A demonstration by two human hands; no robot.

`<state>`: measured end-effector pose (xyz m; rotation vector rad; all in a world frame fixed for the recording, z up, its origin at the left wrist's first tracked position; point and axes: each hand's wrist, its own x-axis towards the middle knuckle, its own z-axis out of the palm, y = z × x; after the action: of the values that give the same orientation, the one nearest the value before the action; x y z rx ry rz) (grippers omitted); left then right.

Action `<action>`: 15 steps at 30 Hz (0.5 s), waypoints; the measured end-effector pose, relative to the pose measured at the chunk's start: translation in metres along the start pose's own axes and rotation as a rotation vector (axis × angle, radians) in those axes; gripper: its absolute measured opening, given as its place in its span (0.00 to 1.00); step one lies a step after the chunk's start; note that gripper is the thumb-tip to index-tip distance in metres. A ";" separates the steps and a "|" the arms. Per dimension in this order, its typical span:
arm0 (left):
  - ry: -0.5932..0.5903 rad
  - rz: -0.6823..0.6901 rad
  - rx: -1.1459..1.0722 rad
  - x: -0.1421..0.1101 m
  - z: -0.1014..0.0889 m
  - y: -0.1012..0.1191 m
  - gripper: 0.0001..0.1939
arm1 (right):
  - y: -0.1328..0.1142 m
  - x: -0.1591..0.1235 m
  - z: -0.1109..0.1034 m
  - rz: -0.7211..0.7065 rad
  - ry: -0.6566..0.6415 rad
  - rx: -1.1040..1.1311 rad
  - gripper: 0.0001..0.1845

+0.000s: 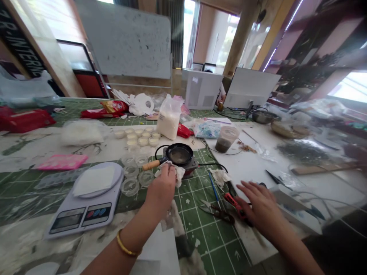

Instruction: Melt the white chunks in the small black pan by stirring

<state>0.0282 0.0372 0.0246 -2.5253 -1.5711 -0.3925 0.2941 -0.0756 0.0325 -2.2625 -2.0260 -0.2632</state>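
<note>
My left hand (162, 189), with a gold bangle on its wrist, has its fingers closed on a crumpled white tissue (179, 173) just in front of a small black pan (180, 154). The pan has a wooden handle (151, 165) pointing left and sits on a small heater (190, 168). To the right, my right hand (262, 208) is open with its fingers stretched out over the table edge of the mat. Its thumb is beside a red-handled tool (235, 202), and I cannot tell whether they touch. Dark-handled scissors (219, 213) lie nearby.
A kitchen scale (99, 202) with paper on it stands left, next to clear little cups (130, 186). Several filled cups (142, 141) and a bag of white granules (169, 118) stand behind. Right are a plastic cup (226, 139), a blue stick (213, 185) and another tissue (220, 177).
</note>
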 end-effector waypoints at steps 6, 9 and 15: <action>0.030 0.074 -0.059 0.004 0.001 -0.009 0.20 | 0.054 0.010 -0.004 0.270 -0.014 -0.267 0.19; 0.104 0.140 -0.093 -0.006 0.001 -0.012 0.20 | 0.065 0.023 -0.003 0.244 -0.162 -0.305 0.16; -0.308 0.404 -0.238 -0.040 -0.002 0.000 0.16 | 0.081 0.058 0.002 0.156 -0.453 -0.302 0.13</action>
<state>0.0113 0.0022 0.0145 -3.1195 -1.0957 -0.1487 0.3807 -0.0278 0.0452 -2.8713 -2.1033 -0.0444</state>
